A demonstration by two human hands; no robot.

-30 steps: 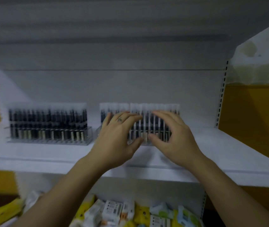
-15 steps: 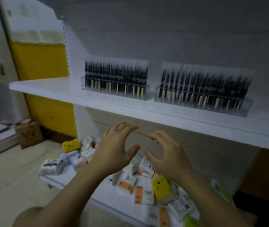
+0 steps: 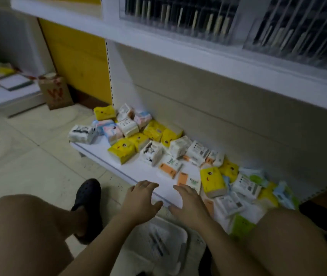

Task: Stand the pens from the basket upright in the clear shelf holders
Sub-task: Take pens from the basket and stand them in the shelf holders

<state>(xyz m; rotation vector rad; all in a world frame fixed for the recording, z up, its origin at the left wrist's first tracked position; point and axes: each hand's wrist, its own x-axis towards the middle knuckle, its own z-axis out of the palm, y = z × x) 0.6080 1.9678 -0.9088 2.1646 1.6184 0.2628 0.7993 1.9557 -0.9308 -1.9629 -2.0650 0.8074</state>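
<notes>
Holders (image 3: 178, 18) now sit along the frame's top edge, since the view has dropped to the basket (image 3: 185, 241) at bottom centre. Left hand (image 3: 140, 200) and right hand (image 3: 188, 204) have left the shelf, spread and empty, probably fetching more pens (image 3: 157, 243).

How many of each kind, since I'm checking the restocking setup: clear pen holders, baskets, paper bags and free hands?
Clear plastic pen holders: 2
White plastic basket: 1
Brown paper bag: 1
Empty hands, left hand and right hand: 2
Total: 6
</notes>
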